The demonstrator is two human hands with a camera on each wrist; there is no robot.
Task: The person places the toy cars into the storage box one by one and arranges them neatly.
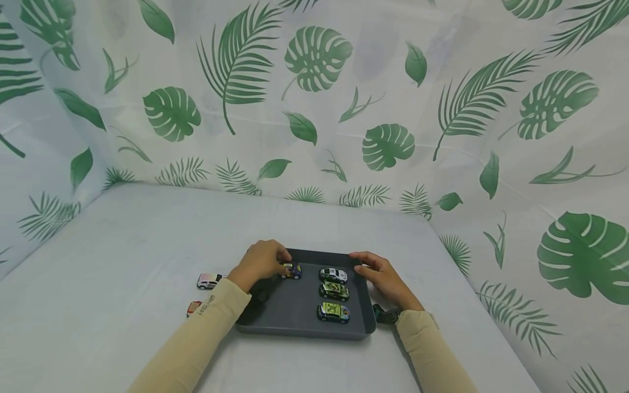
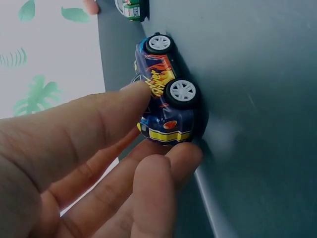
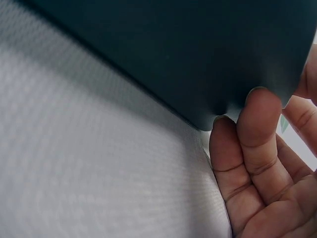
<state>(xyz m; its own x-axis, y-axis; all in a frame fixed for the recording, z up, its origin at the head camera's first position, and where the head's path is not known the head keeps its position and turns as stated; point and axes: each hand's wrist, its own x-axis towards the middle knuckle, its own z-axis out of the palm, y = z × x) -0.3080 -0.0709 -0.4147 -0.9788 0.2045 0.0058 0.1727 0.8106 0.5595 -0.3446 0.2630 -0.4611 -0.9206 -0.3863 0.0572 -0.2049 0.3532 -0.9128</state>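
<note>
In the head view a dark grey tray lies on the white table. My left hand pinches a purple toy car with yellow lettering, between thumb and fingers, at the tray's back left. In the left wrist view its white-hubbed wheels face the tray floor. My right hand holds the tray at its back right corner, fingertips against the outer wall. Along the tray's right side stand a white toy car, a green and black toy car and a lime-topped toy car.
Left of the tray, on the table, are a white toy car and a red toy car, the latter partly hidden by my left sleeve. A leaf-printed cloth walls in the back and sides.
</note>
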